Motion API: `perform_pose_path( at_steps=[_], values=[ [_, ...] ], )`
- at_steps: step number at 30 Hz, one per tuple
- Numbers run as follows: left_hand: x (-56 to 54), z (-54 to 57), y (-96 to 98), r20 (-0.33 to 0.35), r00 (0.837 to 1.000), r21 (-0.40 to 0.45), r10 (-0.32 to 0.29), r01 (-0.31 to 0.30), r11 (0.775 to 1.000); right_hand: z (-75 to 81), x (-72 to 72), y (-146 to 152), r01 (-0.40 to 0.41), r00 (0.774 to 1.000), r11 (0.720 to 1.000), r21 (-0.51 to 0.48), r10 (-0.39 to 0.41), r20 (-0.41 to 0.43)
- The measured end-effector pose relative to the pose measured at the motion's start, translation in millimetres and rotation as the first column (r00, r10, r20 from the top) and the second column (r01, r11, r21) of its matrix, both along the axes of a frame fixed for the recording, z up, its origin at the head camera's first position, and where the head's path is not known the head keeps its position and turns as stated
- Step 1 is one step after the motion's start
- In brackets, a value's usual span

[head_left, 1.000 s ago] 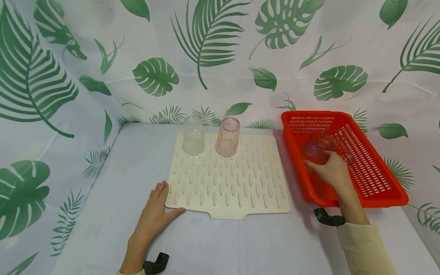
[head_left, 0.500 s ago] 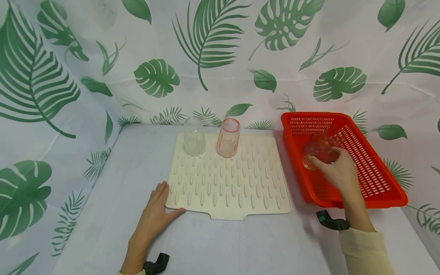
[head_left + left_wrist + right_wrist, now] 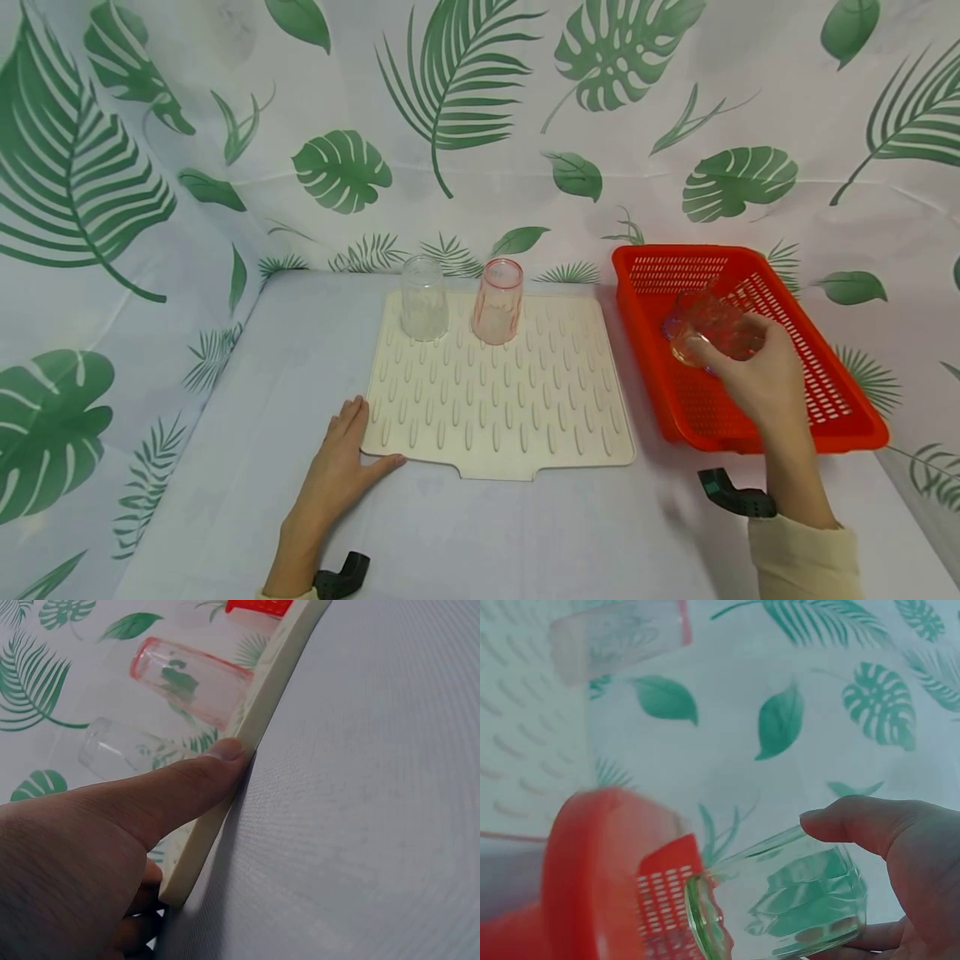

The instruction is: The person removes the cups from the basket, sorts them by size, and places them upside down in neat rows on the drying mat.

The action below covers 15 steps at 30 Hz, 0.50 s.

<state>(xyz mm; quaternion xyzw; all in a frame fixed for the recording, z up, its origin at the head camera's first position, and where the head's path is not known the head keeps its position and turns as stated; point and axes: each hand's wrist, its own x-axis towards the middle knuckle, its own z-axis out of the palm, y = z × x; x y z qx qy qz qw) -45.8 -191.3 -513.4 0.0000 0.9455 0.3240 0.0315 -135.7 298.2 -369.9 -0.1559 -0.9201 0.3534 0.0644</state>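
My right hand (image 3: 768,375) holds a see-through drinking glass (image 3: 795,900) with a yellow-green rim, tilted on its side over the red basket (image 3: 697,437). Thumb and fingers grip it near one end, the rim pointing left in the right wrist view. Behind it in the basket lies other glassware with a purple tint (image 3: 671,321), partly hidden. My left hand (image 3: 333,467) rests at the near left corner of the cream ribbed mat (image 3: 495,417), its thumb touching the front edge. A clear glass (image 3: 424,300) and a pink glass (image 3: 498,302) stand along the mat's far side.
The basket with slotted walls stands to the right of the mat on a pale cloth-covered table (image 3: 525,542). A white curtain (image 3: 480,217) with green leaf prints hangs behind and at the sides.
My right hand has taken hold of the yellow-rimmed glass in the basket and moved slightly right with it, raising it from the other glassware. My left hand has stayed on the mat's corner.
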Motion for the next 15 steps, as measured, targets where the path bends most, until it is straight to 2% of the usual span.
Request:
perform_pose_path(
  at_steps=[15],
  values=[
    [0.4,0.3,0.1,-0.011,1.0,-0.013,-0.006,0.006,1.0,17.3,17.0,-30,0.063,0.99,0.997,-0.051,-0.069,-0.119]
  ],
)
